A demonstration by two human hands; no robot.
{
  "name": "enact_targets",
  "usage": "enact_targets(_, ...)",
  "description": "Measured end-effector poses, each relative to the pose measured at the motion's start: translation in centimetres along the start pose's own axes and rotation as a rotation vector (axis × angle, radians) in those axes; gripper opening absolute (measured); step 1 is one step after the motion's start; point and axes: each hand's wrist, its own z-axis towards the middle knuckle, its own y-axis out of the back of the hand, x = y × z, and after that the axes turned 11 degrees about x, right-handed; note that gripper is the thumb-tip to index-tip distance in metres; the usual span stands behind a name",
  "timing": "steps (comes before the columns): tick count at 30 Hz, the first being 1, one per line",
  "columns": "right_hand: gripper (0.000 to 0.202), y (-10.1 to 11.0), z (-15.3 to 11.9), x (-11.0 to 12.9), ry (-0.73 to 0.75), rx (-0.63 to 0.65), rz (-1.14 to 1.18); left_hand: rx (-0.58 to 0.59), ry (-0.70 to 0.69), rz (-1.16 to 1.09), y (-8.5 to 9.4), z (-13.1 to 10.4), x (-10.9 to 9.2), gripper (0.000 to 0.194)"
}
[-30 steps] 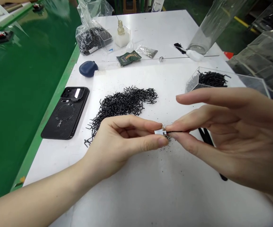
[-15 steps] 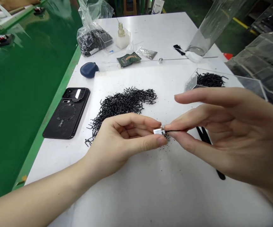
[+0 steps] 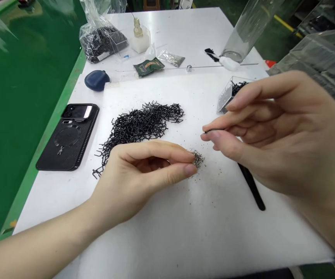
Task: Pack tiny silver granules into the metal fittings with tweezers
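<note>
At a white worktable (image 3: 167, 232), we see our left hand (image 3: 138, 178) resting low on the sheet w/ thumb and forefinger pressed together at the edge of a small heap of tiny metal specks (image 3: 198, 158); whether anything sits between those fingertips we cannot tell. Our right hand (image 3: 274, 135) hovers just above and to the right, thumb and forefinger pinching one thin black pin (image 3: 210, 131), its tip poking out toward the left; the other fingers fan out above. The two hands are near each other but apart. Behind the left hand lies a loose pile of black bent wire pieces (image 3: 144, 124), spread across the middle of the sheet. A black stick-like tool (image 3: 251, 186) lies on the table under the right hand, partly hidden by it. A clear box (image 3: 227, 97) w/ more black pieces stands at the right, mostly behind the fingers. At left, a black phone (image 3: 68, 135) lies face down near the green edge; a dark blue pouch (image 3: 97, 80) sits beyond it. At the far end: a plastic bag of black parts (image 3: 100, 38), a small glass bottle (image 3: 138, 29), a green packet (image 3: 148, 66), a clear tube (image 3: 248, 31).
</note>
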Motion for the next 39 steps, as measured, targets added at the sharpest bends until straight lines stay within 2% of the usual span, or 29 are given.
enact_targets(6, 0.045, 0.0, 0.1, 0.1, -0.025, -0.014, -0.056, -0.024, 0.041, 0.046, -0.4, 0.2, -0.1, 0.036)
enact_targets(10, 0.04, 0.2, -0.3, -0.2, -0.013, -0.037, -0.115, -0.034, -0.061, 0.161, -0.6, -0.1, 0.0, 0.048)
enact_targets(15, 0.039, 0.3, -0.4, -0.9, 0.007, -0.025, -0.101, 0.052, -0.145, 0.416, -0.7, -0.6, -0.1, 0.025)
enact_targets(18, 0.04, 0.3, -0.2, -1.1, 0.056, -0.011, -0.102, 0.11, -0.207, 0.564, -0.5, -1.0, -0.2, 0.023)
enact_targets(23, 0.037, 0.1, -0.3, -1.0, 0.046, -0.025, -0.092, 0.214, -0.362, 0.901, -0.2, -1.2, -0.1, 0.02)
enact_targets(25, 0.037, 0.1, -0.4, -0.9, 0.044, -0.028, -0.089, 0.213, -0.348, 0.982, -0.1, -1.3, 0.1, 0.019)
enact_targets(28, 0.037, 0.1, -0.5, -0.9, 0.037, -0.025, -0.082, 0.191, -0.281, 0.974, 0.0, -1.5, 0.3, 0.019)
enact_targets(32, 0.036, 0.3, -0.2, -0.8, 0.053, 0.012, -0.084, 0.183, -0.189, 0.851, 0.2, -1.3, 0.4, 0.014)
enact_targets(34, 0.036, 0.4, -0.1, -0.8, 0.05, 0.035, -0.087, 0.146, -0.191, 0.763, 0.2, -1.3, 0.4, 0.027)
enact_targets(37, 0.033, 0.5, -0.2, -0.6, 0.047, 0.042, -0.095, 0.041, -0.255, 0.642, 0.3, -1.7, 0.5, 0.059)
enact_targets(39, 0.033, 0.4, -0.3, -0.3, 0.059, 0.014, -0.109, -0.033, -0.284, 0.614, 0.3, -2.1, 0.7, 0.057)
